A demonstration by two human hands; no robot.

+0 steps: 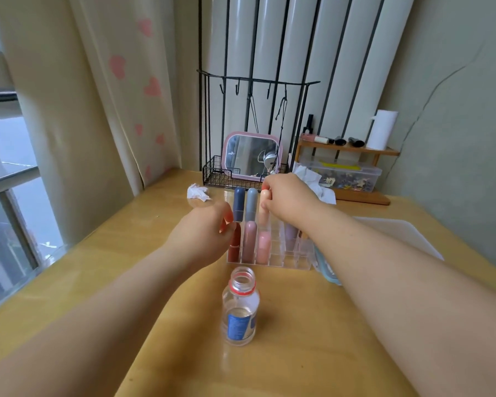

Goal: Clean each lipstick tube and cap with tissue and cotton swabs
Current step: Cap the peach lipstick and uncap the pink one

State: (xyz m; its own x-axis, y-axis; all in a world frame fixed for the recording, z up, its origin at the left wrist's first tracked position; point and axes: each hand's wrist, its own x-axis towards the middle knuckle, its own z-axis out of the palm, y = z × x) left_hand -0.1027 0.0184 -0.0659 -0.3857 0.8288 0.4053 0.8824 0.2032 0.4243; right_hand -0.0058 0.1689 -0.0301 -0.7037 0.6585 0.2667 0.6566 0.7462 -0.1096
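A clear acrylic organizer (281,260) on the wooden table holds several upright lipstick tubes: a dark blue one (238,204), a grey one (252,203), a red one (234,247), a mauve one (249,242) and a pink one (263,247). My right hand (289,200) pinches the top of a peach lipstick tube (264,209) standing in the back row. My left hand (205,233) hovers at the organizer's left side with fingers curled, beside the red tube; whether it grips anything is hidden. A crumpled tissue (197,192) lies behind on the left.
An uncapped small plastic bottle (240,306) stands in front of the organizer. More crumpled tissue (312,181) lies by a clear storage box (352,176). A pink mirror (252,156) sits in a wire basket, a paper roll (382,129) on a wooden shelf, a white board (404,233) at right.
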